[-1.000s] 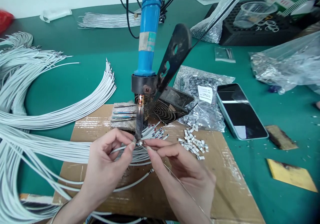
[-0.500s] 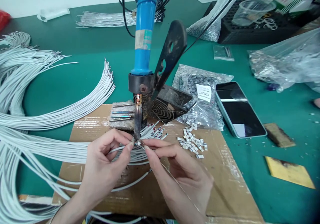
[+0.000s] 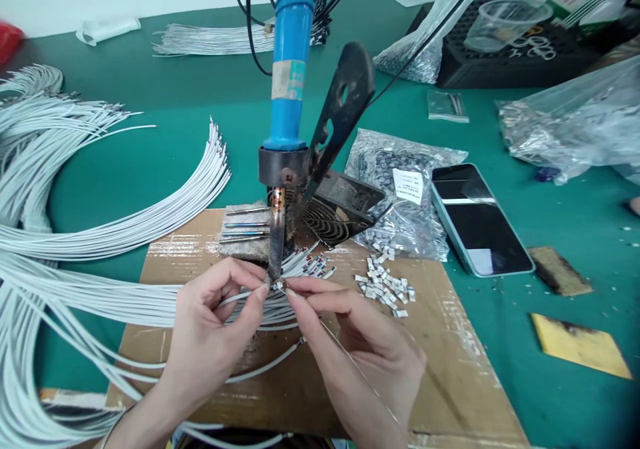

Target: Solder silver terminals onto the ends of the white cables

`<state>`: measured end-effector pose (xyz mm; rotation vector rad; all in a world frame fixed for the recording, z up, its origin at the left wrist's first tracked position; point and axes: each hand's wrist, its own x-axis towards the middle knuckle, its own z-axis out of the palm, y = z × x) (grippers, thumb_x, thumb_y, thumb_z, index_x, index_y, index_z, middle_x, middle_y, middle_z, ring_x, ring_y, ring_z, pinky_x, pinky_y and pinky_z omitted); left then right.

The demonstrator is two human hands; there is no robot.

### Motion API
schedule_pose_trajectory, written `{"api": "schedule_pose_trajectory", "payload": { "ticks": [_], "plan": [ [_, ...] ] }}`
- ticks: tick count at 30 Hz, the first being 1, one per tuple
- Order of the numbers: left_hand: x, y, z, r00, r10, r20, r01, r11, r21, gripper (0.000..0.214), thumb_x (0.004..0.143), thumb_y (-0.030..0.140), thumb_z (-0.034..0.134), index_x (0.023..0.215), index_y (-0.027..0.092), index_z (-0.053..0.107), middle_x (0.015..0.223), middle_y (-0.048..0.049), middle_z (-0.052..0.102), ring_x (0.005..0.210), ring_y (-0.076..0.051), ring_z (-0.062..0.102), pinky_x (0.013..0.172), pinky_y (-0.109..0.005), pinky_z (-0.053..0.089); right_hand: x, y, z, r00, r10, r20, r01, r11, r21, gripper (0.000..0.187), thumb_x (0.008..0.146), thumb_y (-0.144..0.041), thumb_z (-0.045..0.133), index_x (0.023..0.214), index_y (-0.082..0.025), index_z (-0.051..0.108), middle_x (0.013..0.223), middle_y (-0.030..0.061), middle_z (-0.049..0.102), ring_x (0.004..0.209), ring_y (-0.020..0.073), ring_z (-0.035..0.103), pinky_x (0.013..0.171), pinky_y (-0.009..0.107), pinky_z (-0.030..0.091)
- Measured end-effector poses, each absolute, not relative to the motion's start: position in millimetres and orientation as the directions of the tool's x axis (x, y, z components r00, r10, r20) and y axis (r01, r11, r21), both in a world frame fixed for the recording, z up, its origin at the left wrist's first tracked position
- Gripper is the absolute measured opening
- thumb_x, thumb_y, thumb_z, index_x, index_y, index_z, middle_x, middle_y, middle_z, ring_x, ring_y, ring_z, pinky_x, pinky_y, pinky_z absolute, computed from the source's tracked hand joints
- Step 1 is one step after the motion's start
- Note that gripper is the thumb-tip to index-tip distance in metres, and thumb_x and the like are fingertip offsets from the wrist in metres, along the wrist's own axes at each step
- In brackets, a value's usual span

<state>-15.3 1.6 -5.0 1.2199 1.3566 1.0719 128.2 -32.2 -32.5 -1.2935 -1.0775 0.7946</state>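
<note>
My left hand (image 3: 213,332) pinches the end of a white cable (image 3: 236,298) between thumb and index finger, right under the soldering iron's tip (image 3: 275,255). The blue-handled soldering iron (image 3: 289,112) is held upright, tip down, in a dark metal stand (image 3: 345,95). Between my fingertips sits a small white part (image 3: 279,285), partly covered. My right hand (image 3: 365,349) is closed in a pinch on a thin solder wire (image 3: 367,383), which trails down across the palm. Whether its fingertips also touch the small part is hard to see. More white cable ends (image 3: 307,262) lie just behind my fingers.
Cardboard (image 3: 450,382) lies under my hands. Loose small white parts (image 3: 384,282) are scattered at the right, near a plastic bag (image 3: 400,202) and a phone (image 3: 483,222). Bundles of white cables (image 3: 115,239) fill the left. A yellow sponge (image 3: 580,345) lies far right.
Almost nothing differs. Both hands keep their pinch under the iron's tip, and the whole view has shifted very slightly.
</note>
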Motion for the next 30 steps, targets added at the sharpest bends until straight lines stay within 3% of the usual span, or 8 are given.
{"api": "schedule_pose_trajectory", "payload": {
  "ticks": [6, 16, 20, 22, 24, 26, 28, 30],
  "plan": [
    [-16, 1, -9, -0.006, 0.993, -0.120, 0.102, 0.120, 0.987, 0.016, 0.088, 0.011, 0.074, 0.075, 0.020, 0.071, 0.086, 0.0010, 0.075, 0.078, -0.009, 0.072, 0.066, -0.009, 0.054, 129, -33, -33, 0.317, 0.933, 0.172, 0.100, 0.147, -0.984, 0.017, 0.090, -0.012, 0.076, 0.079, -0.025, 0.072, 0.095, -0.0005, 0.083, 0.088, 0.0168, 0.079, 0.082, 0.028, 0.061],
    [-18, -1, -10, -0.001, 0.983, -0.182, 0.102, 0.182, 0.978, 0.016, 0.085, 0.013, 0.076, 0.072, 0.019, 0.070, 0.084, -0.0011, 0.075, 0.076, -0.012, 0.072, 0.067, -0.014, 0.055, 126, -38, -35, 0.312, 0.943, 0.112, 0.067, 0.095, -0.993, 0.017, 0.092, -0.017, 0.074, 0.077, -0.023, 0.070, 0.097, 0.0021, 0.083, 0.092, 0.0183, 0.079, 0.084, 0.029, 0.062],
    [-19, -6, -11, -0.013, 0.975, -0.221, 0.104, 0.221, 0.970, 0.015, 0.085, 0.017, 0.076, 0.072, 0.019, 0.070, 0.086, -0.0031, 0.076, 0.077, -0.014, 0.072, 0.065, -0.016, 0.055, 144, -40, -38, 0.494, 0.868, 0.044, 0.036, 0.030, -0.999, 0.010, 0.093, -0.026, 0.077, 0.084, -0.024, 0.073, 0.082, -0.0006, 0.079, 0.075, 0.0146, 0.076, 0.073, 0.025, 0.061],
    [-19, -10, -11, -0.036, 0.969, -0.244, 0.097, 0.247, 0.964, 0.015, 0.086, 0.020, 0.076, 0.072, 0.019, 0.070, 0.087, -0.0040, 0.075, 0.078, -0.015, 0.071, 0.064, -0.017, 0.055, 167, -42, -40, 0.614, 0.789, -0.026, -0.087, 0.035, -0.996, 0.015, 0.091, -0.036, 0.079, 0.083, -0.024, 0.077, 0.074, -0.0014, 0.074, 0.068, 0.0127, 0.072, 0.066, 0.022, 0.061],
    [-18, -15, -10, -0.052, 0.960, -0.276, 0.092, 0.280, 0.956, 0.016, 0.085, 0.021, 0.076, 0.071, 0.019, 0.070, 0.086, -0.0039, 0.074, 0.077, -0.015, 0.069, 0.063, -0.017, 0.053, 196, -45, -43, 0.666, 0.729, -0.159, -0.291, 0.058, -0.955, 0.035, 0.093, -0.054, 0.070, 0.086, -0.023, 0.083, 0.088, 0.0064, 0.079, 0.084, 0.0189, 0.077, 0.079, 0.029, 0.065],
    [-17, -23, -10, -0.042, 0.952, -0.303, 0.087, 0.306, 0.948, 0.016, 0.085, 0.022, 0.077, 0.072, 0.019, 0.069, 0.086, -0.0033, 0.073, 0.075, -0.014, 0.067, 0.063, -0.018, 0.052, 222, -51, -47, 0.660, 0.705, -0.259, -0.376, 0.012, -0.926, 0.051, 0.100, -0.057, 0.053, 0.095, -0.021, 0.088, 0.111, 0.0165, 0.081, 0.110, 0.0283, 0.077, 0.099, 0.039, 0.062],
    [-17, -32, -12, 0.012, 0.947, -0.321, 0.090, 0.318, 0.944, 0.016, 0.087, 0.024, 0.076, 0.073, 0.019, 0.070, 0.086, -0.0034, 0.074, 0.072, -0.014, 0.067, 0.063, -0.018, 0.052, 239, -56, -54, 0.690, 0.682, -0.244, -0.327, -0.007, -0.945, 0.051, 0.102, -0.054, 0.048, 0.095, -0.022, 0.088, 0.113, 0.0173, 0.082, 0.115, 0.0309, 0.076, 0.108, 0.045, 0.057],
    [-18, -42, -17, 0.106, 0.937, -0.333, 0.126, 0.320, 0.939, 0.017, 0.090, 0.027, 0.074, 0.074, 0.020, 0.073, 0.085, -0.0049, 0.076, 0.071, -0.015, 0.068, 0.062, -0.021, 0.052, 245, -61, -65, 0.723, 0.666, -0.183, -0.243, -0.003, -0.970, 0.045, 0.099, -0.054, 0.054, 0.093, -0.024, 0.086, 0.101, 0.0138, 0.083, 0.103, 0.0311, 0.078, 0.111, 0.052, 0.054]
  ]
}}
